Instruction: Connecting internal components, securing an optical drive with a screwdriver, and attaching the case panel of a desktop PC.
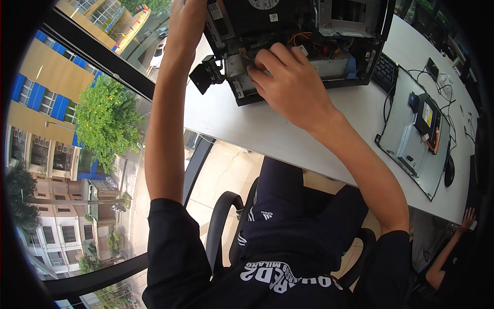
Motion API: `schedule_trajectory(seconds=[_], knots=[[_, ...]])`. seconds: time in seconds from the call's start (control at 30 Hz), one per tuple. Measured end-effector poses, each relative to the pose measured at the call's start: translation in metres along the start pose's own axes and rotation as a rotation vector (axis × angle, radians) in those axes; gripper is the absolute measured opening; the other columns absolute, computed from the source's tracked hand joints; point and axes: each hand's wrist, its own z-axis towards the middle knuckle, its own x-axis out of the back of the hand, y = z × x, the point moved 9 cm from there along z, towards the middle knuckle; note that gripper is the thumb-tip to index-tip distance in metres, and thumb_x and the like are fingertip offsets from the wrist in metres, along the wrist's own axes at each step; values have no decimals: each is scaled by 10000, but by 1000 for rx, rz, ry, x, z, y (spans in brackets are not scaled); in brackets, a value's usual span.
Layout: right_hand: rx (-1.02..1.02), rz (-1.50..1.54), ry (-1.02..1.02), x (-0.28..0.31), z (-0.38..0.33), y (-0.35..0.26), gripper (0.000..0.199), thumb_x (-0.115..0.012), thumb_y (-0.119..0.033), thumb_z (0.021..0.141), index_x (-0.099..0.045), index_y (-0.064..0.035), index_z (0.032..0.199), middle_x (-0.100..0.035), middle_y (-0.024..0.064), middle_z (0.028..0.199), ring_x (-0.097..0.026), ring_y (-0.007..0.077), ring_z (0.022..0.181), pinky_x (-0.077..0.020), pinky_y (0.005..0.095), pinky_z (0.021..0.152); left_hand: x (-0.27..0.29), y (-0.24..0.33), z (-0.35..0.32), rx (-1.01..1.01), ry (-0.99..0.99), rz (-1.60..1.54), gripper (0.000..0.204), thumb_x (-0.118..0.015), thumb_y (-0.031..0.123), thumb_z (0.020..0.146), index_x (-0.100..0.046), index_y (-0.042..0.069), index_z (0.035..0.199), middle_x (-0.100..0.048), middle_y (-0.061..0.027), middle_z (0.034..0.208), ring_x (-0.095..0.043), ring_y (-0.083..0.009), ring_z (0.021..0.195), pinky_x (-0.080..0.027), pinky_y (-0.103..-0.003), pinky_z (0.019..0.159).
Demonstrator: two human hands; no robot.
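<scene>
The open computer case (303, 46) lies at the near edge of the white tabletop (288, 139). My right hand (293, 82) has its fingers curled inside among orange wires (298, 37); my left hand (188, 20) steadies the case, grip hidden. A tug might snag those wires.

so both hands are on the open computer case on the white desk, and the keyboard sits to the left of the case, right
Not quite: the keyboard sits to the right of the open computer case, not the left, as the head view shows. The rest holds: the left hand and right hand are both on the case, which lies on the white desk.
</scene>
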Motion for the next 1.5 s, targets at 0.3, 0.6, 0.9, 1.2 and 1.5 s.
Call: schedule_trajectory(seconds=[0.3,0.6,0.9,1.2,1.5], knots=[[-438,532,350,32,-15,12,194,-840,-133,767,-797,-83,949,-647,8,870,-605,190,769,-497,327,683,-9,17,-9,-167,108,-8,565,-569,478,993,-617,21,1322,-639,-100,1242,-584,-214,1167,-443,-342,1003],[-952,879,402,-13,-21,4,186,-771,-234,857,-807,-107,987,-718,108,711,-700,298,657,-564,384,642,3,-1,19,-91,54,-109,401,-610,348,975,-642,65,1256,-664,-78,1199,-656,-205,1085,-540,-346,930],[-1107,954,390,-46,-25,-6,241,-796,-300,865,-810,-128,1034,-712,123,698,-666,255,559,-505,347,556,-5,3,5,-90,81,-71,460,-561,364,978,-581,55,1319,-632,-125,1269,-623,-260,1178,-509,-409,1013],[-1095,960,505,-50,-24,-9,250,-798,-284,860,-808,-97,1025,-711,132,685,-670,261,552,-518,348,568,-3,3,8,-118,101,-76,440,-553,323,975,-592,27,1298,-648,-141,1250,-661,-291,1126,-568,-445,980],[-1108,995,523,-56,-21,-10,259,-800,-285,869,-806,-89,1037,-681,113,617,-635,216,494,-481,326,522,-6,1,7,-99,66,-49,462,-528,388,973,-580,79,1312,-646,-108,1235,-641,-258,1134,-536,-413,954]])
